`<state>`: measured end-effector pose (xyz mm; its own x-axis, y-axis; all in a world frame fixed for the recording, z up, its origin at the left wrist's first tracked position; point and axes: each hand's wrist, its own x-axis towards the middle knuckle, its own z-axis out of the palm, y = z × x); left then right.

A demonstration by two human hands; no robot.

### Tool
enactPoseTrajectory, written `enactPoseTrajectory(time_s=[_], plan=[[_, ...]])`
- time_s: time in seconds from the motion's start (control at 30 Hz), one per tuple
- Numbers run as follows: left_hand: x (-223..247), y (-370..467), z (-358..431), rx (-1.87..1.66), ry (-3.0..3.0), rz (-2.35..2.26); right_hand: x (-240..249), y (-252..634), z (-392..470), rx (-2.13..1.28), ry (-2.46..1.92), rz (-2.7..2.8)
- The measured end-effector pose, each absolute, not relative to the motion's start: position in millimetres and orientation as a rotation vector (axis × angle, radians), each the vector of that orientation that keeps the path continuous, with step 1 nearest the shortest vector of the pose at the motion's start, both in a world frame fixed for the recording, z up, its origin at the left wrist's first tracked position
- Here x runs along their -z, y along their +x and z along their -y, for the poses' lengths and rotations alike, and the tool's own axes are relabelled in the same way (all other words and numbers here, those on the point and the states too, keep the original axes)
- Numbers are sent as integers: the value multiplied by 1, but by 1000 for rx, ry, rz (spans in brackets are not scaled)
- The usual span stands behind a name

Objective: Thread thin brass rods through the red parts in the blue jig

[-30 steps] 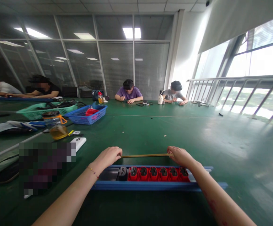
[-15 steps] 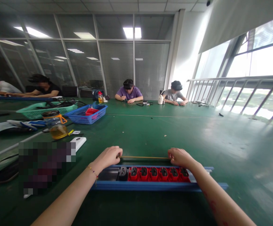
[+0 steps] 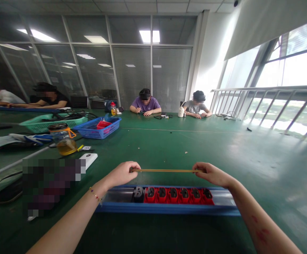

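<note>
A tan rubber band [image 3: 166, 170] is stretched taut between my hands, its two strands lying close together. My left hand [image 3: 125, 173] pinches one end and my right hand [image 3: 206, 173] the other. Below it lies a long blue tray [image 3: 169, 209] with a grey metal-like channel inside. A row of several red blocks with black tops [image 3: 173, 194] sits in the tray's middle, with one all-black block [image 3: 138, 194] at the row's left end. The band is apart from the blocks, on the tray's far side. My right forearm crosses the tray's right end.
At left stand a blue basket [image 3: 99, 129] with a red box, a green basket [image 3: 50, 124], a jar of amber liquid [image 3: 66, 146] and a white device [image 3: 91, 158]. Several people sit along the table's far side. A railing [image 3: 264, 88] runs at right.
Both hands have risen and shifted slightly away from the tray, carrying the stretched rubber band up. Its two strands now show, and more of the tray's ends is uncovered.
</note>
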<state>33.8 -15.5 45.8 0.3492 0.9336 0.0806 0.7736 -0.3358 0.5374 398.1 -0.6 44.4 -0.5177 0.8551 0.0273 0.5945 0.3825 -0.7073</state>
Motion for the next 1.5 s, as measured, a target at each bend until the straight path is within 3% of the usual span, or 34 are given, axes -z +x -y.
enactPoseTrajectory(time_s=[0.27,0.57,1.5], plan=[[-84,33,41,-300,2158,-1353,-85,410,27,-1156,-1274,2379],[-88,28,50,-102,2016,-1297,-81,414,30,-1480,-1254,2448],[-70,28,44,-48,1940,-1226,-67,421,21,-1266,-1492,2548]])
